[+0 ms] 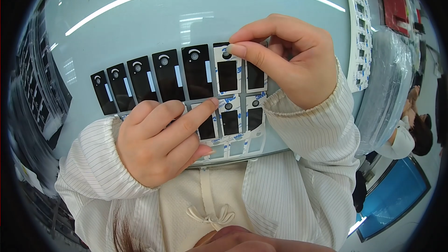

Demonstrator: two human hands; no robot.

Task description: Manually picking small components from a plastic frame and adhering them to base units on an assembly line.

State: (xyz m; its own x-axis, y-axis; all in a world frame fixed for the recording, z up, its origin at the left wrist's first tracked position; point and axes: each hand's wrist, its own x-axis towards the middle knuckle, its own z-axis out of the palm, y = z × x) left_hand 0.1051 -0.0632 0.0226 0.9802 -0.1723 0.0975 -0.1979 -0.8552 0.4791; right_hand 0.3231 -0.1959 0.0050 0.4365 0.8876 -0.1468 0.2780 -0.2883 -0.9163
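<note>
My right hand (298, 60) pinches thumb and forefinger together at the top of a white adhesive frame (237, 83) with blue print. That frame lies on a small black panel (227, 77), around a dark rectangular window; the fingertips cover part of its upper edge. My left hand (156, 142) lies lower left, its forefinger stretched to the lower edge of the same panel and the other fingers loosely bent, nothing visible in them. More black panels (197, 79), each with a round hole and a pale blue strip, stand in a row to the left.
A lower row of framed panels (230, 122) and a clear-windowed adhesive sheet (240, 145) lie at the table's near edge. Stacked trays of dark pieces (44, 79) stand left. At right are a long adhesive sheet (359, 32), clear plastic bags (385, 79) and another person (406, 135).
</note>
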